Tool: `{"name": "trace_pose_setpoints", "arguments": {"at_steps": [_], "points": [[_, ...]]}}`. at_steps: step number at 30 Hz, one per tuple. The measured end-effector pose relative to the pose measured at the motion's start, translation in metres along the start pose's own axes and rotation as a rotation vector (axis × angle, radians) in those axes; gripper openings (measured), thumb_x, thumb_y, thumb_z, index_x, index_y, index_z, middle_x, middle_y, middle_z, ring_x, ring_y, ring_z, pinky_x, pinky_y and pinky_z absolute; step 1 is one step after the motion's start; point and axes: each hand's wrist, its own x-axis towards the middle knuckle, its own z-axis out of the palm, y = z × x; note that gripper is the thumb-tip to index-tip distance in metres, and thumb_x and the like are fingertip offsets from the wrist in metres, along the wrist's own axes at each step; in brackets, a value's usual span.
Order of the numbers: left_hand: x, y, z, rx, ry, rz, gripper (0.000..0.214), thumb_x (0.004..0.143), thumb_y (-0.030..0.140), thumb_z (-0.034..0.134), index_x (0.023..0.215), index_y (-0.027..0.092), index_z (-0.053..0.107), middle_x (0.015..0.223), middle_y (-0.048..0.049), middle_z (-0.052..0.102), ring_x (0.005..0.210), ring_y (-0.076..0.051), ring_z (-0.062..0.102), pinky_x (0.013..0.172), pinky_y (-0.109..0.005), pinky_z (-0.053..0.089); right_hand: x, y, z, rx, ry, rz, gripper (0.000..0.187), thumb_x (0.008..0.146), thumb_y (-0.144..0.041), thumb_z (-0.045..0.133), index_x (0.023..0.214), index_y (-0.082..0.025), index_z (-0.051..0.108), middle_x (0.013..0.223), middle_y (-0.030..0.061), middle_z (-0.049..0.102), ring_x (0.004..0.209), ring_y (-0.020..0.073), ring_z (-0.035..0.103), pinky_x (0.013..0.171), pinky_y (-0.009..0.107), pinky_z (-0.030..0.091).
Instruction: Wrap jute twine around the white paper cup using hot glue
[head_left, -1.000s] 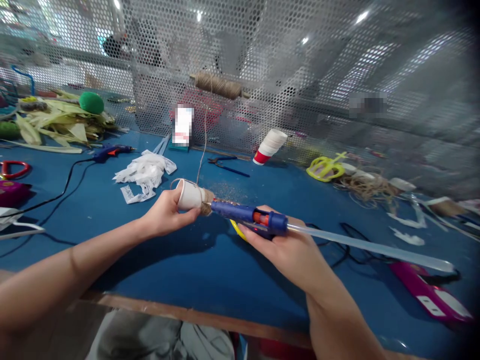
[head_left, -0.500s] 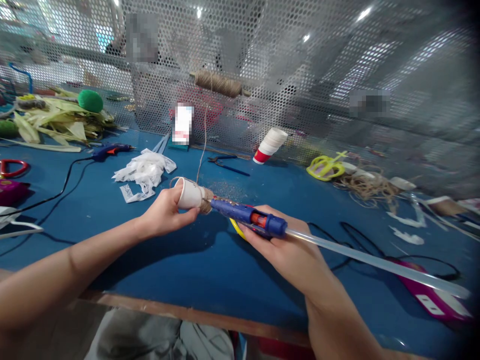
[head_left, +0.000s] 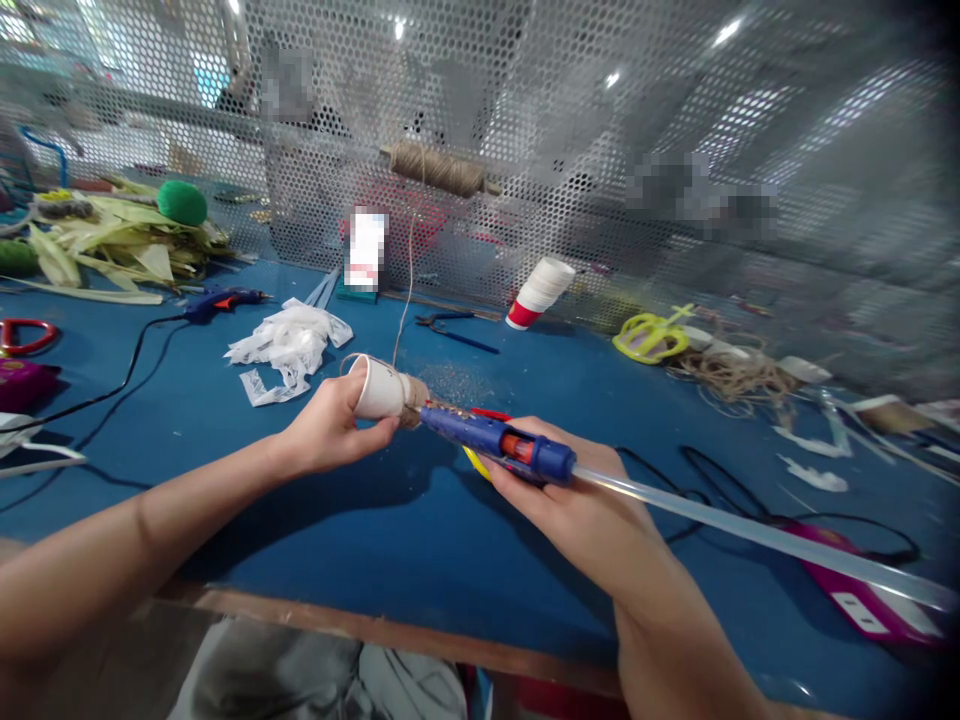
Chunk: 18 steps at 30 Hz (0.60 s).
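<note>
My left hand (head_left: 341, 425) is closed around a white paper cup (head_left: 379, 388), tilted on its side with its mouth toward the left. Brown twine (head_left: 412, 400) is wound about the cup's right end, and a strand runs up from it to a twine spool (head_left: 436, 168) at the mesh. In my right hand (head_left: 559, 490) is a blue hot glue gun (head_left: 495, 440), its nozzle at the twine-wrapped end; whether it touches cannot be made out. A long clear glue stick (head_left: 720, 518) sticks out of the gun's back. The trigger fingers are partly hidden under the gun.
A second glue gun (head_left: 225, 303), crumpled white material (head_left: 289, 340), pliers (head_left: 457, 330) and stacked paper cups (head_left: 540, 292) lie across the blue table (head_left: 390, 530). Yellow scissors (head_left: 651, 335) and loose twine (head_left: 742, 370) are at right, near a purple power strip (head_left: 855, 580). Perforated metal mesh (head_left: 525, 110) stands behind.
The glue gun's rear and glue stick have dipped slightly, and my right hand has shifted a little. The left hand and cup stay almost still.
</note>
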Motion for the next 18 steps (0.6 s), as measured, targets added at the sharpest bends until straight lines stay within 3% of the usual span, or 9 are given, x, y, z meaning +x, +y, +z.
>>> {"name": "trace_pose_setpoints", "arguments": {"at_steps": [10,18], "points": [[0.0019,0.0043,-0.0031,0.048,-0.039,0.244,0.011,0.075,0.016,0.054,0.081,0.014,0.063,0.086,-0.0085,0.070,0.080,-0.018,0.063,0.078,-0.032,0.049,0.0012,-0.0010,-0.0034,0.032,0.031,0.039,0.007,0.081,-0.027,0.056,0.078,-0.022,0.058,0.071,-0.0008,0.063,0.061,0.0135,0.058,0.055,0.023,0.044],[0.0038,0.0028,-0.0051,0.050,-0.006,0.303,0.011,0.075,0.013,0.055,0.081,0.014,0.063,0.090,-0.0094,0.070,0.085,-0.019,0.064,0.083,-0.032,0.048,0.0008,-0.0022,-0.0058,0.066,-0.025,0.064,0.004,0.081,-0.026,0.056,0.081,-0.023,0.059,0.073,-0.0014,0.065,0.063,0.0142,0.059,0.058,0.024,0.046]]}}
